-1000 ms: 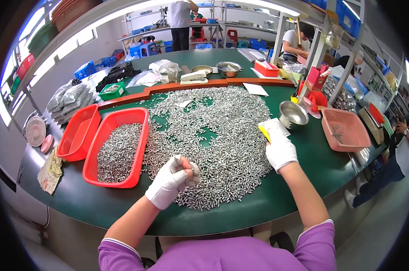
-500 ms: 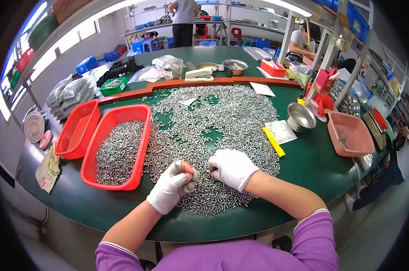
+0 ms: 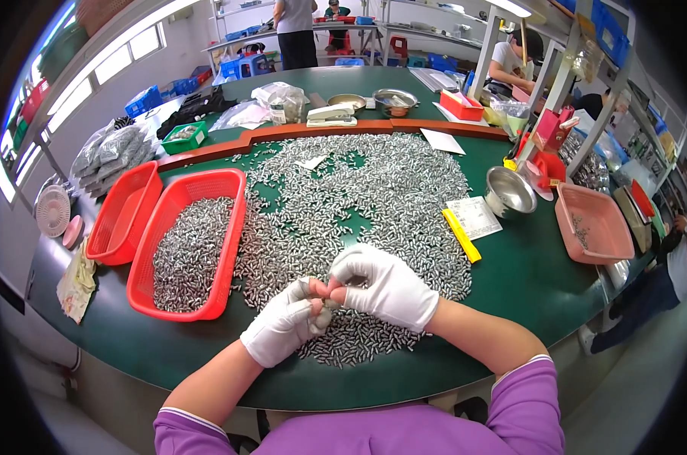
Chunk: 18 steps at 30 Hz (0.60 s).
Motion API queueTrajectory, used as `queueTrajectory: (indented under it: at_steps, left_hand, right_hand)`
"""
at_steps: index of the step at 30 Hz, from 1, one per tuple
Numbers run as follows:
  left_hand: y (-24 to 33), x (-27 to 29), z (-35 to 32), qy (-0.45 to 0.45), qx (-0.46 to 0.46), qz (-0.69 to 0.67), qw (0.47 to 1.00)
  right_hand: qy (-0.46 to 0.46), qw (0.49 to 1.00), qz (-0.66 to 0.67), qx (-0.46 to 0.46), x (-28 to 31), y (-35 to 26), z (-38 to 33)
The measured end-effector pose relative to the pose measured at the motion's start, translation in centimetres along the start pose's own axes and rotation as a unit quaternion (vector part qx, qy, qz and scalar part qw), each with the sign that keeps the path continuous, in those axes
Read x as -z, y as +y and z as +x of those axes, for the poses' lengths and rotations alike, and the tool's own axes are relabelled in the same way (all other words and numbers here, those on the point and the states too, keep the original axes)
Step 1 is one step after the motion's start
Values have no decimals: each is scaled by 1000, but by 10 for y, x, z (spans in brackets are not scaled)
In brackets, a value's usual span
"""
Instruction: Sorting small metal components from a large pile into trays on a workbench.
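A broad spread of small silvery metal pieces (image 3: 298,235) covers the middle of the green table (image 3: 434,375). Above its near part, my two hands come together in white gloves with bare fingertips showing. My left hand (image 3: 285,322) is curled, thumb and fingers closed. My right hand (image 3: 389,290) pinches at the left fingertips, its thumb and forefinger pressed together. Whatever lies between the fingers is too small or hidden to make out. Left of my hands stands a red plastic basket (image 3: 241,227) heaped with the same pieces.
An empty red basket (image 3: 123,220) sits farther left. A wooden strip (image 3: 305,130) borders the pile at the back. To the right lie a yellow strip (image 3: 461,236), a paper slip (image 3: 476,216), a steel bowl (image 3: 508,193) and a pink basin (image 3: 597,224). Other people work beyond.
My right hand has moved left and its fingertips now meet those of my left hand. My left hand has shifted slightly down and left. The view has tilted a little.
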<state>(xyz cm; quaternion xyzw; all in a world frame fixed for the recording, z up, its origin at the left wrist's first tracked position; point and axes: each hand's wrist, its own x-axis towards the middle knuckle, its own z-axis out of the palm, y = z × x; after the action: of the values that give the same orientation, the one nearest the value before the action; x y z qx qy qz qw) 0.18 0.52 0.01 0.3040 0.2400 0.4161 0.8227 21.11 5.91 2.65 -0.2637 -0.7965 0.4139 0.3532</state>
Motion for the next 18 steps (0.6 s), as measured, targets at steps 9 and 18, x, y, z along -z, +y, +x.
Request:
queueTrajectory:
  at_steps: [9,18]
  left_hand:
    - [-3,-6,-6,30,1,3,1000]
    - [1,-4,-2,59,-46,32,997]
  right_hand:
    - [66,988,-73,121,-15,-5,-7]
    - [-10,917,-394,59,2,2,-2]
